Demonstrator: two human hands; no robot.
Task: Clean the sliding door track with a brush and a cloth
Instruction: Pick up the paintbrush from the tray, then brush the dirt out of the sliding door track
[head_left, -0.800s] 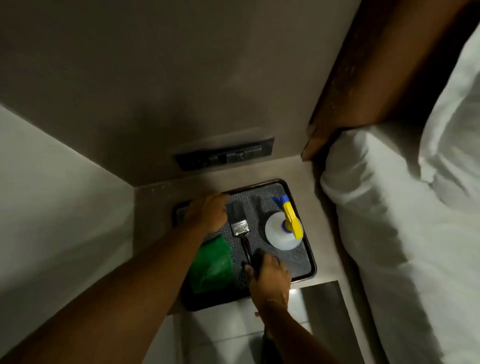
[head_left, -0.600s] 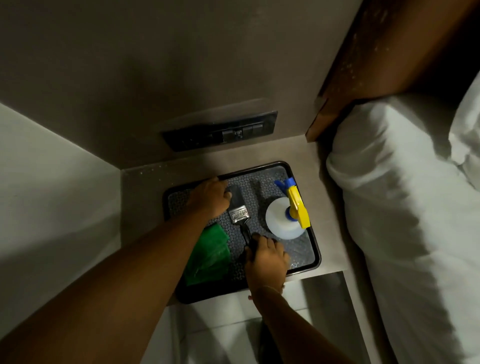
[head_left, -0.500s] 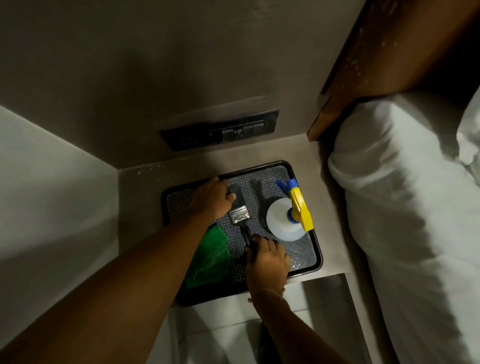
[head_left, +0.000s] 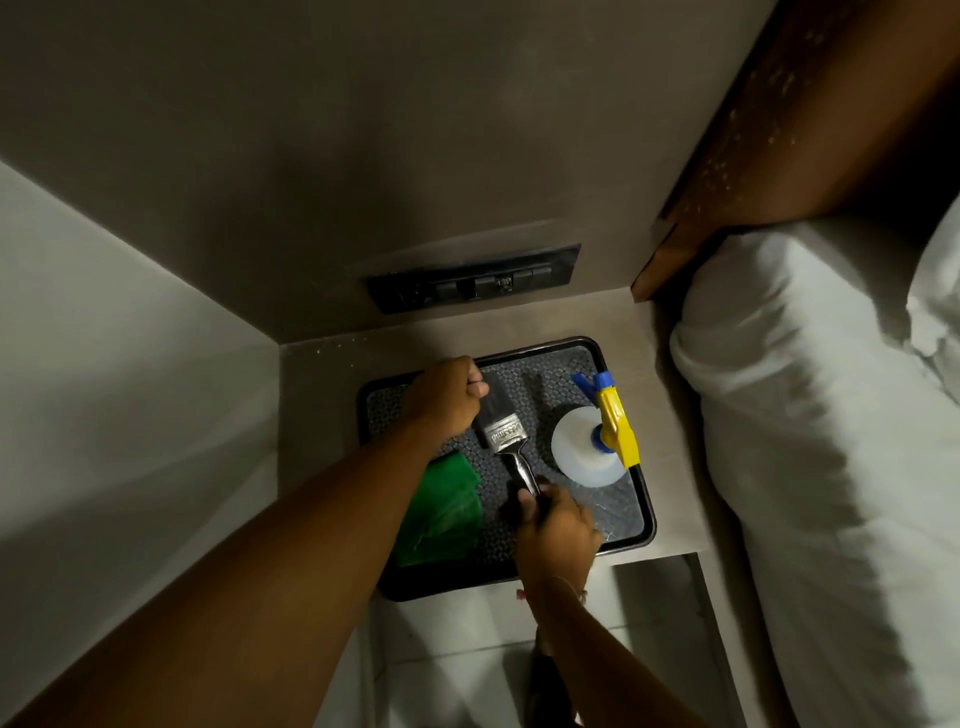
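While both hands (head_left: 558, 530) stay put, brush (head_left: 506, 434) looks unmoved.

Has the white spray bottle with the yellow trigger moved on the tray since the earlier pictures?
No. The white spray bottle with the yellow trigger stands at the same spot beside the right rim of the black patterned tray; only the camera shifted.

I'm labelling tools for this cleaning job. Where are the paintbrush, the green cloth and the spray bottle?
paintbrush (head_left: 503, 432), head view, on its metal ferrule.
green cloth (head_left: 448, 512), head view, on the middle of the folded cloth.
spray bottle (head_left: 581, 453), head view, on its white body.
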